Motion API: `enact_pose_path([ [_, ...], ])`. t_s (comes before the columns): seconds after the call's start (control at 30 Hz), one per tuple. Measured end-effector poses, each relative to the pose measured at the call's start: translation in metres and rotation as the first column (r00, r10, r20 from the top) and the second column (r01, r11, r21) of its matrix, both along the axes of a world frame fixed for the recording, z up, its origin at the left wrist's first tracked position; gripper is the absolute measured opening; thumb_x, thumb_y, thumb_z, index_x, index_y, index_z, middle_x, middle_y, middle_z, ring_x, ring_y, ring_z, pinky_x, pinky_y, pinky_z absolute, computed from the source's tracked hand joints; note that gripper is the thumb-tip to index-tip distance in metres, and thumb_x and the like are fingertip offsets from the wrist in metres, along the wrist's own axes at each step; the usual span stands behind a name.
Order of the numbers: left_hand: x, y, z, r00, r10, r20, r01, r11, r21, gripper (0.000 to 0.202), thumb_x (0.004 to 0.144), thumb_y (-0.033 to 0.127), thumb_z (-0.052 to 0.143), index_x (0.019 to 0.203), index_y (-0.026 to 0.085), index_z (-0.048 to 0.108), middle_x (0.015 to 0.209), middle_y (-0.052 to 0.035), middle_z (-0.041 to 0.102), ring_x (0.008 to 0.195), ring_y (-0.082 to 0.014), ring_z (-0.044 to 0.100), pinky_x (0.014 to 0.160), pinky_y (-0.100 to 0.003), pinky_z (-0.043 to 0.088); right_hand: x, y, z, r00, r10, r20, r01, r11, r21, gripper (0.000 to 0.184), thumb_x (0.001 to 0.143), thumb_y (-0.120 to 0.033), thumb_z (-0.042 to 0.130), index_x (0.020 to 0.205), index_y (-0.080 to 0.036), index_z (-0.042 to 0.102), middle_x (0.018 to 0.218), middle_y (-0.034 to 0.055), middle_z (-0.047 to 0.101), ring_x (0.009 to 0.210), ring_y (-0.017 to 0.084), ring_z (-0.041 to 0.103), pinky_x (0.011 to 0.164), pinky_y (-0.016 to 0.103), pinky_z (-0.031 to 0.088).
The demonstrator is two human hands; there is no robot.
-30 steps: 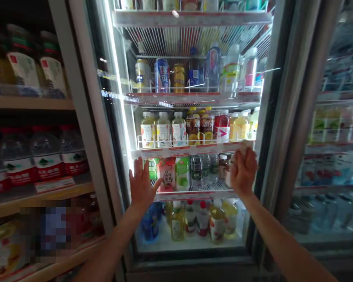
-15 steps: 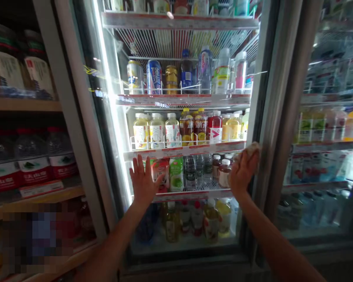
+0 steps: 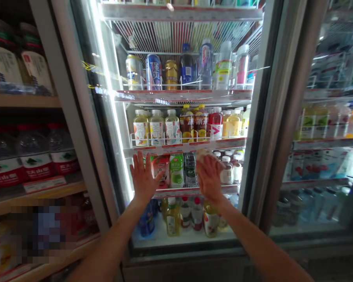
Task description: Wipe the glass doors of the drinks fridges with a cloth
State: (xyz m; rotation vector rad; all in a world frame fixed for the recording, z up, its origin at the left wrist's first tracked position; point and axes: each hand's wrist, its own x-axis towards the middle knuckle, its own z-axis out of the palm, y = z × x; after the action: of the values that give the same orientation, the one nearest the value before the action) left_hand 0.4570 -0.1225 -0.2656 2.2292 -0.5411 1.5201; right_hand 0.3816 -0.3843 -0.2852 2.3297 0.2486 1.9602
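Observation:
In the head view a glass fridge door (image 3: 188, 244) stands in front of me, with lit drink shelves behind it. My left hand (image 3: 144, 178) lies flat against the glass at the left, fingers spread and holding nothing. Near the middle of the door, my right hand (image 3: 210, 180) presses a pale cloth (image 3: 205, 154) to the glass. Part of the cloth is hidden under the fingers. Behind the hands show a green bottle (image 3: 176, 170) and a dark-labelled water bottle (image 3: 190, 168).
Metal door frames (image 3: 285, 117) edge the glass on the right, beside another fridge door with drinks behind it. At the left, wooden shelves (image 3: 24, 100) hold large bottles and red-capped water bottles (image 3: 34, 152). Several cans and bottles, such as a blue can (image 3: 153, 72), line the upper fridge shelves.
My right hand has moved the cloth leftward across the glass, from beside the right door frame to near the middle. My left hand has stayed in place.

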Motion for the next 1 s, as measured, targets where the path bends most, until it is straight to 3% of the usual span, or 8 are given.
enact_pose_path([
  [0.1, -0.001, 0.0, 0.0, 1.0, -0.007, -0.008, 0.007, 1.0, -0.004, 0.081, 0.082, 0.059, 0.047, 0.144, 0.013, 0.022, 0.151, -0.0205, 0.013, 0.14, -0.0331, 0.006, 0.109, -0.057, 0.015, -0.002, -0.006, 0.003, 0.999, 0.008, -0.032, -0.011, 0.996, -0.091, 0.058, 0.086, -0.02, 0.043, 0.141, -0.029, 0.029, 0.151, 0.0039, 0.021, 0.138, 0.025, 0.021, 0.109, 0.049, 0.024],
  [0.2, -0.001, 0.0, 0.0, 1.0, -0.006, -0.011, 0.006, 1.0, -0.005, 0.08, 0.083, 0.057, 0.046, 0.143, 0.012, 0.023, 0.151, -0.0218, 0.013, 0.14, -0.0333, 0.005, 0.109, -0.057, 0.015, -0.004, -0.032, 0.023, 0.964, -0.122, 0.235, 0.063, 0.967, 0.248, 0.058, 0.088, -0.021, 0.04, 0.143, -0.025, 0.025, 0.153, 0.0077, 0.012, 0.139, 0.029, 0.017, 0.107, 0.055, 0.024],
  [0.27, -0.001, -0.001, 0.0, 1.0, -0.006, -0.004, 0.006, 1.0, 0.0, 0.079, 0.083, 0.057, 0.046, 0.143, 0.011, 0.023, 0.15, -0.0224, 0.013, 0.14, -0.0331, 0.004, 0.109, -0.057, 0.015, -0.004, -0.037, 0.033, 0.948, -0.149, 0.281, 0.057, 0.949, 0.31, 0.059, 0.088, -0.02, 0.038, 0.144, -0.023, 0.021, 0.154, 0.0083, 0.006, 0.14, 0.029, 0.013, 0.107, 0.056, 0.023],
  [0.43, -0.002, -0.001, 0.0, 1.0, -0.008, -0.004, 0.008, 1.0, -0.003, 0.079, 0.083, 0.056, 0.048, 0.144, 0.012, 0.022, 0.151, -0.0216, 0.013, 0.141, -0.0326, 0.004, 0.109, -0.056, 0.014, -0.002, -0.023, 0.035, 1.0, -0.002, 0.023, 0.004, 0.995, -0.097, 0.061, 0.087, -0.02, 0.043, 0.144, -0.028, 0.023, 0.152, 0.0032, 0.017, 0.138, 0.026, 0.02, 0.109, 0.049, 0.025],
  [0.6, -0.003, -0.002, 0.001, 1.0, -0.015, -0.022, 0.014, 1.0, -0.026, 0.079, 0.082, 0.057, 0.048, 0.143, 0.012, 0.025, 0.151, -0.0208, 0.014, 0.14, -0.0327, 0.006, 0.109, -0.056, 0.014, -0.001, -0.029, 0.041, 0.952, -0.14, 0.272, 0.044, 0.943, 0.331, 0.055, 0.089, -0.023, 0.037, 0.143, -0.023, 0.027, 0.153, 0.0081, 0.012, 0.138, 0.032, 0.018, 0.106, 0.057, 0.025],
  [0.8, -0.003, -0.002, 0.001, 1.0, -0.017, -0.017, 0.016, 0.999, -0.028, 0.078, 0.082, 0.056, 0.049, 0.142, 0.012, 0.027, 0.15, -0.0204, 0.016, 0.141, -0.0317, 0.005, 0.11, -0.054, 0.014, 0.0, -0.013, 0.029, 1.0, 0.015, -0.022, -0.017, 0.997, -0.082, 0.055, 0.086, -0.02, 0.044, 0.14, -0.028, 0.033, 0.15, 0.0047, 0.025, 0.137, 0.025, 0.024, 0.11, 0.049, 0.024],
  [0.93, -0.004, -0.002, 0.001, 1.0, -0.012, -0.022, 0.011, 1.0, -0.027, 0.076, 0.083, 0.054, 0.05, 0.142, 0.012, 0.028, 0.151, -0.0206, 0.015, 0.141, -0.0317, 0.005, 0.11, -0.054, 0.014, 0.005, -0.024, 0.04, 0.959, -0.107, 0.264, 0.031, 0.961, 0.276, 0.053, 0.089, -0.023, 0.041, 0.141, -0.021, 0.032, 0.152, 0.0091, 0.015, 0.138, 0.03, 0.017, 0.107, 0.055, 0.023],
  [1.0, -0.004, -0.003, 0.001, 1.0, -0.007, -0.023, 0.006, 0.999, -0.032, 0.075, 0.083, 0.054, 0.049, 0.142, 0.013, 0.027, 0.151, -0.0198, 0.015, 0.141, -0.031, 0.005, 0.11, -0.054, 0.014, 0.007, -0.017, 0.044, 0.968, -0.081, 0.239, 0.019, 0.967, 0.253, 0.054, 0.088, -0.022, 0.041, 0.142, -0.02, 0.031, 0.153, 0.0094, 0.013, 0.139, 0.03, 0.014, 0.109, 0.056, 0.021],
])
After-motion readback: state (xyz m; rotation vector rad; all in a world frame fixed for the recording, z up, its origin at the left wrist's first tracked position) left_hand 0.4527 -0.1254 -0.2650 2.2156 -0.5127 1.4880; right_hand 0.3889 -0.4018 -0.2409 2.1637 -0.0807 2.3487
